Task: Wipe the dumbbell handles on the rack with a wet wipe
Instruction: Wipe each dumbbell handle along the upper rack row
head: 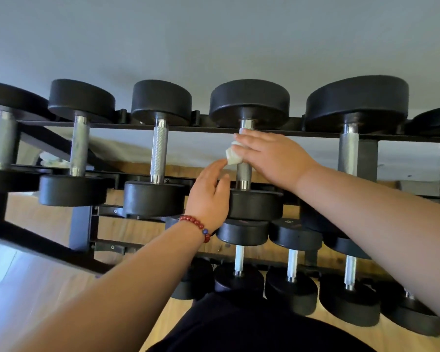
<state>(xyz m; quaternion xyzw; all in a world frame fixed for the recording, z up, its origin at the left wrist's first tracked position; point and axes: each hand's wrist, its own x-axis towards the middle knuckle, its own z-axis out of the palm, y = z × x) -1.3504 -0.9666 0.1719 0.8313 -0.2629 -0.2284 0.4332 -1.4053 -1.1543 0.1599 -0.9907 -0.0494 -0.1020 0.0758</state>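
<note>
Half-hidden wet wipe (232,156) under right hand (273,156)

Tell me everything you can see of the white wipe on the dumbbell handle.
The small crumpled white wet wipe is bunched against the knurled silver dumbbell handle on the black rack's top tier. The right hand curls round it and the handle, hiding most; a folded corner sticks out leftward. Fingertips of the open left hand reach its lower edge; contact is unclear.

Faint marking on dumbbell head (295,232); unreadable.
</note>
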